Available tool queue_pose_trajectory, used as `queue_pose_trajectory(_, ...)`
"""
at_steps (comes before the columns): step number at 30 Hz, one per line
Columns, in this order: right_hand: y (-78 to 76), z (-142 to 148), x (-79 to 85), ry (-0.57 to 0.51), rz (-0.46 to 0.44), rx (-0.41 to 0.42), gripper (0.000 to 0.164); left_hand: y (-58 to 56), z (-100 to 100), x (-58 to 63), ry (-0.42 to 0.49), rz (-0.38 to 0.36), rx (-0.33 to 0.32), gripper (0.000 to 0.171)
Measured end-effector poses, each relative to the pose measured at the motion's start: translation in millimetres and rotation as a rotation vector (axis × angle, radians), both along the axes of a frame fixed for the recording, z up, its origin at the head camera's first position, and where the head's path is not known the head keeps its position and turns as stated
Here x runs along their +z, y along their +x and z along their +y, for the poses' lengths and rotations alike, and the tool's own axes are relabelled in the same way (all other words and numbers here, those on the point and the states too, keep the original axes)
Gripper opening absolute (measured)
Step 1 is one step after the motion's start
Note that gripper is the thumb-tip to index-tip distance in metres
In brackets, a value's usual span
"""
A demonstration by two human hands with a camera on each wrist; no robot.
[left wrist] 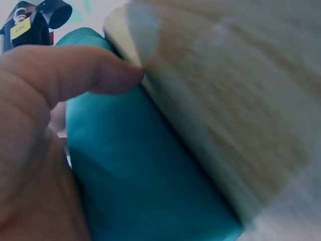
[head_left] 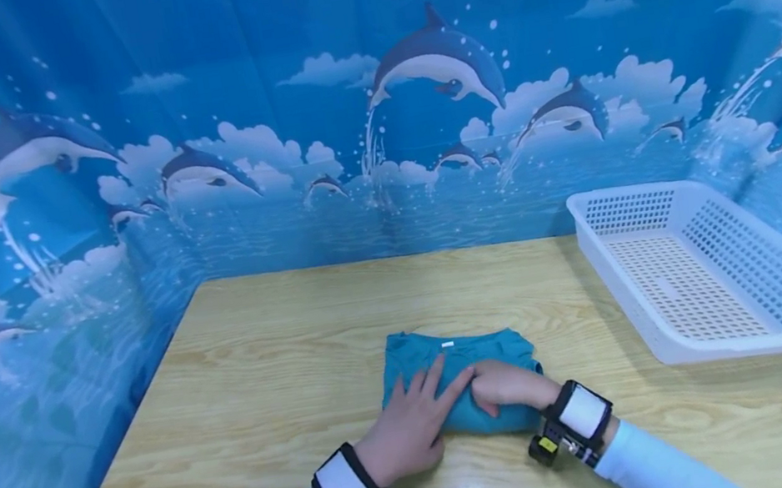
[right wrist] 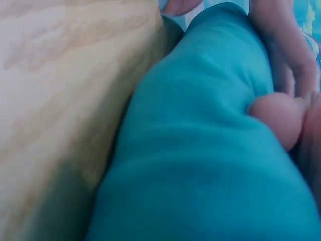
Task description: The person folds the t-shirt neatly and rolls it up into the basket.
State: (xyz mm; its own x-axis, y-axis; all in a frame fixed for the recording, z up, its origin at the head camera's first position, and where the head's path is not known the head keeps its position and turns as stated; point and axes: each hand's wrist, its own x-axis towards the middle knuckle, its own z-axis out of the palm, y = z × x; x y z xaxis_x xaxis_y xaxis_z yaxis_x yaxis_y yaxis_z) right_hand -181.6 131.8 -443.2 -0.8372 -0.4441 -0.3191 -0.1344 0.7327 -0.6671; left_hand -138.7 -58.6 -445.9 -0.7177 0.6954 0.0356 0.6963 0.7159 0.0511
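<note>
A folded teal garment [head_left: 415, 352] with a small white label near its far edge lies on the wooden table. My left hand [head_left: 407, 427] rests on its left part with the fingers spread. In the left wrist view the left thumb [left wrist: 100, 70] reaches over the garment's near folded edge. On the right part of the cloth is my right hand [head_left: 506, 385], fingers bent, close against the left index finger. Its thumb [right wrist: 278, 120] touches the teal fabric in the right wrist view; whether cloth is pinched there is hidden.
A white plastic basket [head_left: 635, 300] with perforated walls stands at the table's right side, with nothing seen inside. Blue curtains [head_left: 372, 221] printed with dolphins enclose the table [head_left: 265, 364] at the back and sides. Each wrist wears a black strap.
</note>
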Motion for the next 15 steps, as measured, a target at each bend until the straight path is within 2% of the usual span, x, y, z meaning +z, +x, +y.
queue_pose_trajectory(1,0.7,-1,0.5,0.003,0.002,-0.014,0.013,0.4,0,-1.1,-0.013,0.022,-0.001,0.091)
queue_pose_trajectory(2,1.5,-1,0.8,0.007,0.004,-0.026,0.021,0.6,0,-2.3,-0.025,0.046,-0.002,0.088)
queue_pose_trajectory(5,6.1,-1,2.1,0.013,0.011,-0.039,0.053,-0.2,2,-5.8,-0.051,0.114,-0.006,0.079)
queue_pose_trajectory(7,10.6,-1,2.8,0.018,0.03,-0.032,0.066,-1.3,3,-7.3,-0.069,0.147,-0.006,0.072)
queue_pose_trajectory(11,22.5,-1,2.6,0.074,0.127,-0.017,0.06,-3.5,8,-9.3,-0.1,0.16,0.004,0.057)
queue_pose_trajectory(15,35.8,-1,4.2,0.15,0.288,-0.005,0.051,-4.2,12,-8.2,-0.1,0.127,0.02,0.046)
